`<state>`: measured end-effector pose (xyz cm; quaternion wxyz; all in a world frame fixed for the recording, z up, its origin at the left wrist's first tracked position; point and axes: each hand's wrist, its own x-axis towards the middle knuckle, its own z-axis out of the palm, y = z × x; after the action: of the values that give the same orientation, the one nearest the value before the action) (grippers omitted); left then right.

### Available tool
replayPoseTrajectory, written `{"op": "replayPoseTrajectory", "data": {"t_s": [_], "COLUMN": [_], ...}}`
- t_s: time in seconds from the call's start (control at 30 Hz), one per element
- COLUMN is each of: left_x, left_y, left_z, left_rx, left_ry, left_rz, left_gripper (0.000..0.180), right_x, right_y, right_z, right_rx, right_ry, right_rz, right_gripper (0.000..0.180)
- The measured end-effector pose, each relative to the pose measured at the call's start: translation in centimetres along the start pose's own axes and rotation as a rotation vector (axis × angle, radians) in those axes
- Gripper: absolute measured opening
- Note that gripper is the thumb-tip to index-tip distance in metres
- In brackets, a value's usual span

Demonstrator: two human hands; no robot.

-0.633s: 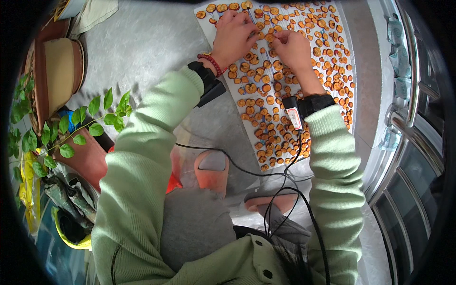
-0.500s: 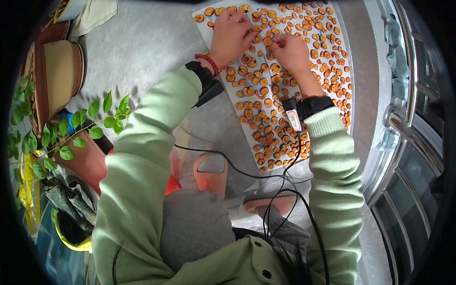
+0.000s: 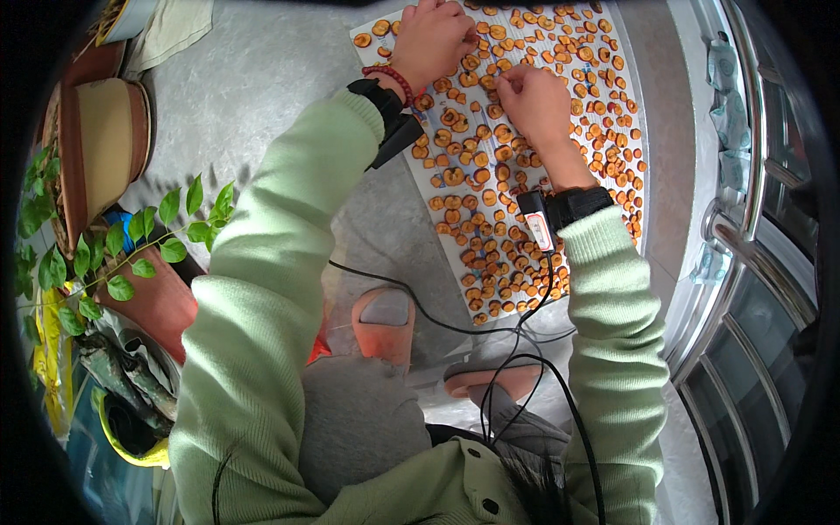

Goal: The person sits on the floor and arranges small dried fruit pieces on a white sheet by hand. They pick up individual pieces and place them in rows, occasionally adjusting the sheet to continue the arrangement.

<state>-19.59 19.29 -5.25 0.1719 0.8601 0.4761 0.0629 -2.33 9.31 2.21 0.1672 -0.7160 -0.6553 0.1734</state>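
Hands over orange fruit slices (image 3: 490, 227) on a white sheet (image 3: 451, 118).
Left hand (image 3: 430, 37) lies loosely curled on slices near the sheet's far edge; right hand (image 3: 532, 98), mid-sheet, pinches closed, its grasp hidden.

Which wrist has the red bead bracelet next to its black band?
The left hand: a red bead bracelet sits beside its black wristband. The right hand has only a black band.

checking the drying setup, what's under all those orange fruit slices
The orange slices lie on a white sheet spread over the grey floor. Both hands cover part of it; what lies beneath the sheet is hidden.
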Motion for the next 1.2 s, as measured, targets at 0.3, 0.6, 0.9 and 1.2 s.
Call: {"op": "replayPoseTrajectory", "data": {"t_s": [0.3, 0.6, 0.9, 1.2], "left_x": [-0.4, -0.4, -0.9, -1.3], "left_y": [0.7, 3.0, 3.6, 3.0], "left_z": [-0.6, -3.8, -4.3, -4.2], "left_rx": [-0.112, 0.165, -0.054, -0.085], "left_ry": [0.096, 0.275, 0.345, 0.374], "left_rz": [-0.01, 0.147, 0.274, 0.231], "left_gripper": [0.029, 0.025, 0.027, 0.017], "right_x": [1.6, 6.0, 7.0, 7.1], "right_y": [1.2, 2.9, 2.2, 2.0], "right_z": [0.0, 1.9, 2.0, 1.9], "right_rx": [0.044, -0.151, 0.031, -0.151], "right_ry": [0.181, 0.133, 0.066, 0.221], "right_rz": [-0.067, -0.051, 0.029, -0.053], "right_gripper": [0.015, 0.024, 0.02, 0.009]}}
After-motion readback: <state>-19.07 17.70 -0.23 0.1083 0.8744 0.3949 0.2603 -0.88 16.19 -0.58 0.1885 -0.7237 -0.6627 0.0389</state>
